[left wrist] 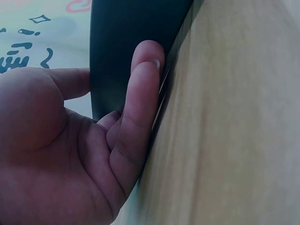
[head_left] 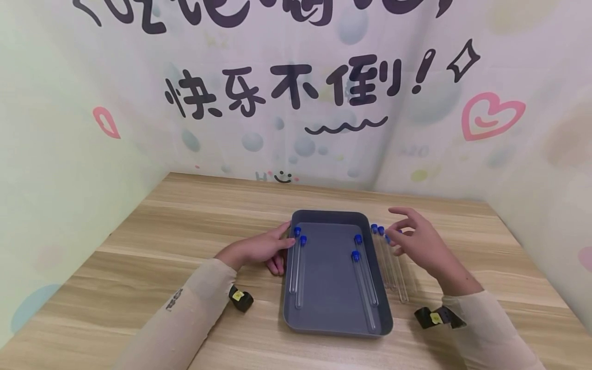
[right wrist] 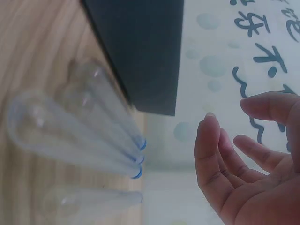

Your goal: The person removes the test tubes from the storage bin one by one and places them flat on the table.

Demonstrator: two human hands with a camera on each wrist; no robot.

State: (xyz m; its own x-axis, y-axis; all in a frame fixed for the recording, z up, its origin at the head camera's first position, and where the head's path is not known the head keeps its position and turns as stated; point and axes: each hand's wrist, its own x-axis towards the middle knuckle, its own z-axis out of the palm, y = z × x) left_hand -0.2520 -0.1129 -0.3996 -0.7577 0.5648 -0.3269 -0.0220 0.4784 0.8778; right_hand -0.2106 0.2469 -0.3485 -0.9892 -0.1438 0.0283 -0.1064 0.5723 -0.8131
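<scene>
The fingers (right wrist: pixel 208 159) of the right hand (head_left: pixel 423 244) are curving loosely with gaps showing between them, and they are holding nothing. Close by these fingers, four loose test tubes (head_left: pixel 396 271) with blue caps (head_left: pixel 381 230) are lying on the worktop (head_left: pixel 208 205), three close together and one slightly apart. To the left of the right fingers, a grey tray (head_left: pixel 328 277) is resting; the left hand (head_left: pixel 261 249) is gripping its wall, the thumb lapping over the rim and the other fingers pressing outside. Inside, two capped tubes (head_left: pixel 301 272) are lying beside the left thumb, and two more (head_left: pixel 364 293) are lying along the wall nearer the right fingers. In the head view, the right fingers are partly hiding the loose tubes' caps; the right wrist view is blurring those tubes. Farther beyond both hands' fingers, a printed backdrop (head_left: pixel 259 149) is hanging, the frame cutting off its top lettering
</scene>
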